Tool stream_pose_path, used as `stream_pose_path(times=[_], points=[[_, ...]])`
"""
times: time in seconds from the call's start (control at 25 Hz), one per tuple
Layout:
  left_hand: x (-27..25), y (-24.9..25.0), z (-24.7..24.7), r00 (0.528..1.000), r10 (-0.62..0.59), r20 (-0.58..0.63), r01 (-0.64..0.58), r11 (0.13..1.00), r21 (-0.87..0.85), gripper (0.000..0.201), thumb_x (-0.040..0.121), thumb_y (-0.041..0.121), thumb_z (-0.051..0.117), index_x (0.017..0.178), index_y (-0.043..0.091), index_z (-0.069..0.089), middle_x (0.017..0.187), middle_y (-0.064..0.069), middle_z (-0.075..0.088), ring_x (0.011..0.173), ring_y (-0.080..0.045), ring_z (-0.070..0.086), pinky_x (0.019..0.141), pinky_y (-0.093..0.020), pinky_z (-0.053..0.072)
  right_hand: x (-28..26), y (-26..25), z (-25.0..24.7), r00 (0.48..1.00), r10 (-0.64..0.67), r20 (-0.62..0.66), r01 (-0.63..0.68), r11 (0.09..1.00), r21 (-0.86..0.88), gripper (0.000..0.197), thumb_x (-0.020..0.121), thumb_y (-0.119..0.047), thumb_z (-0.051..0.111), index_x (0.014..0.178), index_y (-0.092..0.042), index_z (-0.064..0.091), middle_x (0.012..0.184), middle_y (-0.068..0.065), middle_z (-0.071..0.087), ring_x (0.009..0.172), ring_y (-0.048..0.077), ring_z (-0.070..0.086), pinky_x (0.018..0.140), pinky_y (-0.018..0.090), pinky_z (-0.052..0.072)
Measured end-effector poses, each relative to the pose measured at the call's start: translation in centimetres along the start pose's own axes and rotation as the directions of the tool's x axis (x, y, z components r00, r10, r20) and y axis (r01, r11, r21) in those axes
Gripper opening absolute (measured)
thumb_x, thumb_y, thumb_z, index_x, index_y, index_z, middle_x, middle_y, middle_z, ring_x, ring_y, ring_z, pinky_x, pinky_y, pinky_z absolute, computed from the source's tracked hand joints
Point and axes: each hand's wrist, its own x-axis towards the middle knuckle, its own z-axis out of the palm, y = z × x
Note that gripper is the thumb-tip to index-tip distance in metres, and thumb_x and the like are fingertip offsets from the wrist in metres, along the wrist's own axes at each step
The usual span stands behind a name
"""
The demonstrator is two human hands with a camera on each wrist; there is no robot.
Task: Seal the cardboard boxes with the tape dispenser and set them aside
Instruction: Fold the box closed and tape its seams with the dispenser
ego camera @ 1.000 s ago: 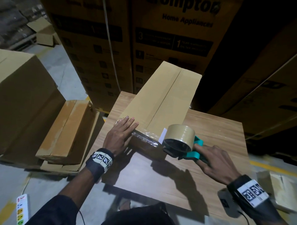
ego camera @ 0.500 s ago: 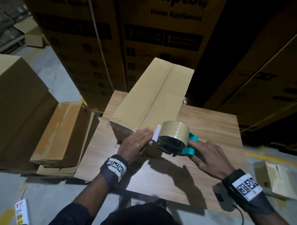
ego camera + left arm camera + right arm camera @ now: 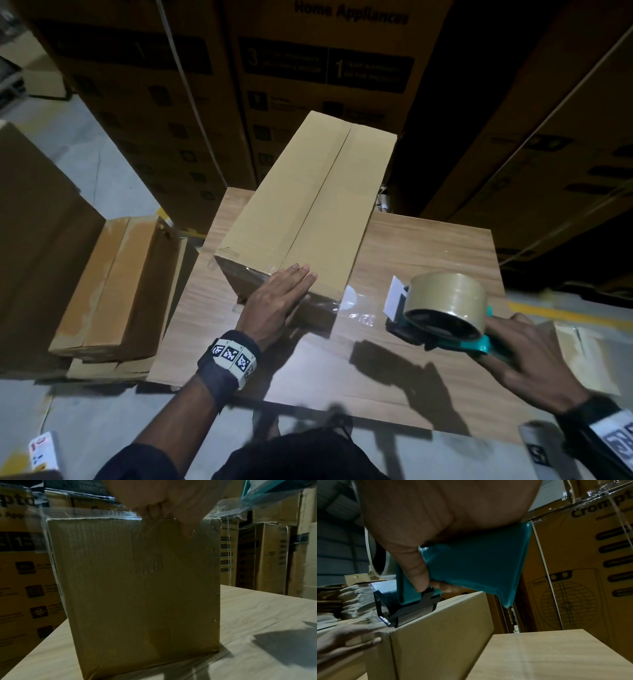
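A long cardboard box point(image 3: 308, 212) lies on the wooden table point(image 3: 428, 257), its top flaps closed along a centre seam. My left hand point(image 3: 277, 301) lies flat with straight fingers on the box's near top edge, over clear tape. My right hand point(image 3: 527, 356) grips the teal handle of the tape dispenser point(image 3: 445, 311), which hovers right of the box. A strip of clear tape point(image 3: 359, 308) stretches from the box's near right corner to the dispenser. The left wrist view shows the box's end face point(image 3: 137, 588) with tape point(image 3: 85, 512) along its top edge. My thumb and fingers wrap the dispenser point(image 3: 471, 568).
Long taped boxes point(image 3: 113, 291) are stacked on the floor left of the table, beside a large carton point(image 3: 34, 240). Tall printed appliance cartons point(image 3: 308, 68) wall off the back. A small box point(image 3: 579, 356) lies on the floor at right, a power strip point(image 3: 41, 452) at bottom left.
My right hand has pulled the dispenser off the box's near edge to the right, drawing out clear tape. My left hand slid from the near left corner toward the middle of that edge.
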Motion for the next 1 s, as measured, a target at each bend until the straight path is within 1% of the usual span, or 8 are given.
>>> stream_pose_path(times=[0.12, 0.24, 0.4, 0.56, 0.64, 0.76, 0.92, 1.0], points=[[-0.1, 0.2, 0.0, 1.0, -0.015, 0.013, 0.015, 1.0, 0.001, 0.052, 0.102, 0.035, 0.043, 0.151, 0.018, 0.048, 0.155, -0.007, 0.048, 0.142, -0.022, 0.046, 0.118, -0.051, 0.027, 0.2, 1.6, 3.3, 0.999, 0.027, 0.046, -0.026, 1.0, -0.007, 0.06, 0.072, -0.019, 0.07, 0.124, -0.042, 0.054, 0.09, -0.009, 0.075, 0.072, 0.0, 0.035, 0.065, 0.019, 0.029], [-0.1, 0.2, 0.0, 0.999, -0.033, 0.032, 0.034, 0.999, -0.018, 0.052, 0.103, 0.035, 0.041, 0.152, 0.019, 0.047, 0.155, -0.008, 0.047, 0.143, -0.024, 0.046, 0.118, -0.049, 0.032, 0.4, 3.2, 8.7, 0.988, 0.096, 0.119, -0.105, 0.992, 0.067, 0.065, 0.075, -0.02, 0.068, 0.131, -0.047, 0.047, 0.097, -0.009, 0.075, 0.072, 0.007, 0.049, 0.075, 0.019, 0.032], [-0.1, 0.7, -0.3, 0.995, -0.066, 0.076, 0.066, 0.998, -0.006, 0.052, 0.104, 0.036, 0.039, 0.153, 0.019, 0.045, 0.157, -0.008, 0.045, 0.145, -0.026, 0.044, 0.116, -0.052, 0.04, 1.3, 3.0, 13.8, 0.986, 0.107, 0.124, -0.125, 0.982, 0.144, 0.061, 0.079, -0.024, 0.061, 0.133, -0.047, 0.045, 0.106, -0.002, 0.075, 0.075, 0.019, 0.057, 0.071, 0.03, 0.034], [0.7, 2.4, -0.4, 0.992, 0.013, 0.124, -0.029, 0.991, 0.127, 0.061, 0.099, 0.038, 0.052, 0.155, 0.02, 0.038, 0.159, -0.013, 0.041, 0.146, -0.033, 0.041, 0.118, -0.055, 0.034, 2.6, 2.2, 16.1, 0.99, 0.097, 0.103, -0.117, 0.971, 0.207, 0.052, 0.082, -0.024, 0.058, 0.132, -0.038, 0.055, 0.107, -0.001, 0.074, 0.074, 0.006, 0.048, 0.072, 0.025, 0.031], [1.1, 4.3, 0.1, 0.971, 0.145, 0.188, -0.168, 0.98, 0.111, 0.085, 0.079, 0.027, 0.077, 0.153, 0.017, 0.037, 0.156, -0.016, 0.045, 0.144, -0.034, 0.044, 0.117, -0.052, 0.029, 2.8, 2.0, 16.9, 0.99, 0.098, 0.097, -0.118, 0.966, 0.228, 0.046, 0.084, -0.029, 0.052, 0.13, -0.039, 0.055, 0.104, -0.001, 0.073, 0.072, -0.003, 0.044, 0.074, 0.019, 0.028], [1.8, 5.2, 0.2, 0.971, 0.103, 0.215, -0.112, 0.993, 0.027, 0.119, 0.051, 0.001, 0.094, 0.153, 0.019, 0.036, 0.156, -0.01, 0.047, 0.144, -0.026, 0.045, 0.119, -0.046, 0.026, 2.8, 1.8, 17.3, 0.988, 0.1, 0.116, -0.127, 0.958, 0.256, 0.044, 0.085, -0.031, 0.05, 0.127, -0.045, 0.047, 0.095, -0.008, 0.069, 0.071, 0.0, 0.045, 0.074, 0.023, 0.03], [1.8, 4.1, -0.8, 0.956, 0.089, 0.281, -0.057, 0.991, -0.12, 0.117, 0.061, -0.024, 0.071, 0.158, 0.026, 0.031, 0.164, -0.003, 0.034, 0.152, -0.019, 0.031, 0.124, -0.037, 0.019, 2.6, 2.2, 16.7, 0.989, 0.075, 0.125, -0.108, 0.954, 0.28, 0.047, 0.088, -0.017, 0.064, 0.133, -0.031, 0.057, 0.102, -0.004, 0.071, 0.077, 0.008, 0.056, 0.075, 0.031, 0.043], [2.1, 3.7, -0.9, 0.951, 0.097, 0.292, -0.058, 0.989, -0.138, 0.115, 0.059, -0.029, 0.059, 0.158, 0.024, 0.034, 0.164, -0.003, 0.035, 0.152, -0.019, 0.032, 0.124, -0.04, 0.021, 2.2, 2.5, 16.2, 0.984, 0.079, 0.157, -0.126, 0.939, 0.32, 0.049, 0.091, -0.012, 0.066, 0.138, -0.023, 0.058, 0.114, -0.004, 0.069, 0.089, 0.007, 0.058, 0.08, 0.017, 0.046]])
